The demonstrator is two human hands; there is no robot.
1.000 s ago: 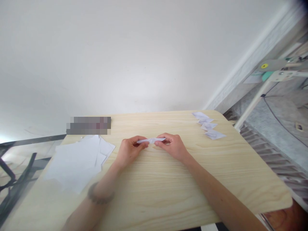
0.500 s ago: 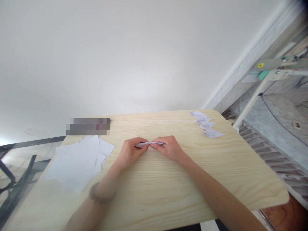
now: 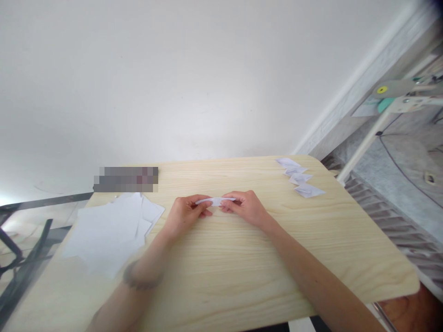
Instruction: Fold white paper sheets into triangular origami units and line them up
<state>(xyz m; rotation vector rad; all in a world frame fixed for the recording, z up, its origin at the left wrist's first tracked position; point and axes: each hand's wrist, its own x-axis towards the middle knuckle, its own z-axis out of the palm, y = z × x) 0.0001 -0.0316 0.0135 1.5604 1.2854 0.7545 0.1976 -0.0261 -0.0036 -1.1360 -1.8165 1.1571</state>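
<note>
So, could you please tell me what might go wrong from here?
The left hand and right hand pinch the folded paper near its ends, so uneven pulling might bend or tear it. The loose sheets lie close to the left forearm, which could brush and scatter them.

Left hand [image 3: 183,215], right hand [image 3: 248,210], pinched folded paper [image 3: 216,202]

Before you: one surface [image 3: 238,267], pale wood-grain, rounded corners. On your left: white paper sheets [image 3: 107,226], overlapping; beyond them, one pixelated item [image 3: 126,180], unidentifiable. Far right: four folded white papers [image 3: 299,178], in a row.
</note>
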